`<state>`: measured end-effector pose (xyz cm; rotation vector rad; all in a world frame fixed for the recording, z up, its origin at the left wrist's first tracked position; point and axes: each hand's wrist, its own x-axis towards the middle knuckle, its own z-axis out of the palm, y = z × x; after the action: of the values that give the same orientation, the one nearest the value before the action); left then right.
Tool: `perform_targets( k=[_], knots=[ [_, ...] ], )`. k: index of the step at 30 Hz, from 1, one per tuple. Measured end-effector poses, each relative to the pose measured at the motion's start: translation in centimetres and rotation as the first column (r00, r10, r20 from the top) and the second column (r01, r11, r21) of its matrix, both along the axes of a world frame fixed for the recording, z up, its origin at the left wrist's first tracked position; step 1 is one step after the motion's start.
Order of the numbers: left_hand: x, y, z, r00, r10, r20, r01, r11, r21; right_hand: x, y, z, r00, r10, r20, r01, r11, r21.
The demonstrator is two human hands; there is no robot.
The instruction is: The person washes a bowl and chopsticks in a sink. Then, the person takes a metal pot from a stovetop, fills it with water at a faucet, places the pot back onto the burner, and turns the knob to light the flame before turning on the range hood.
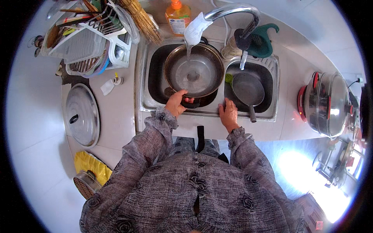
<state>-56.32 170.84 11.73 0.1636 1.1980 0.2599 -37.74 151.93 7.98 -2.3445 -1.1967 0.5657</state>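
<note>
My left hand grips the near black handle of a large metal pan over the left basin of a stainless steel double sink. Water runs into the pan from the faucet, whose spout has a white covering. My right hand rests on the sink's front rim by the divider, with its fingers somewhat apart and nothing seen in it. In the right basin lies a small dark frying pan, its handle over the front rim. Beside it is a green slotted utensil.
A dish rack, straw brush and orange soap bottle stand behind, at left and centre. A metal lid lies on the left counter. Behind the right basin is a green strainer; a lidded steamer pot stands at right.
</note>
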Motion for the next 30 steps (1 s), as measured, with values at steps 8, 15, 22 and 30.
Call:
perform_targets(
  k=[8, 15, 22, 30],
  knots=[
    [0.4, 0.2, 0.9, 0.994, 0.106, 0.011, -0.106, 0.994, -0.041, 0.1, 0.1, 0.0, 1.000, 0.009, 0.006, -0.010, 1.000, 0.020],
    [-0.1, 0.2, -1.9, 0.999, 0.028, 0.035, -0.026, 0.999, -0.029, 0.1, 0.0, -0.4, 0.998, 0.034, 0.056, -0.036, 0.999, 0.025],
    [0.1, -0.1, -1.0, 0.998, 0.057, 0.002, -0.057, 0.998, -0.020, -0.5, 0.4, 0.1, 0.990, 0.039, 0.132, -0.032, 0.998, -0.055],
    [0.0, 0.1, -1.9, 0.989, 0.146, -0.013, -0.146, 0.986, -0.083, -0.6, 0.5, 0.4, 0.987, 0.054, 0.154, -0.044, 0.997, -0.063]
  ],
)
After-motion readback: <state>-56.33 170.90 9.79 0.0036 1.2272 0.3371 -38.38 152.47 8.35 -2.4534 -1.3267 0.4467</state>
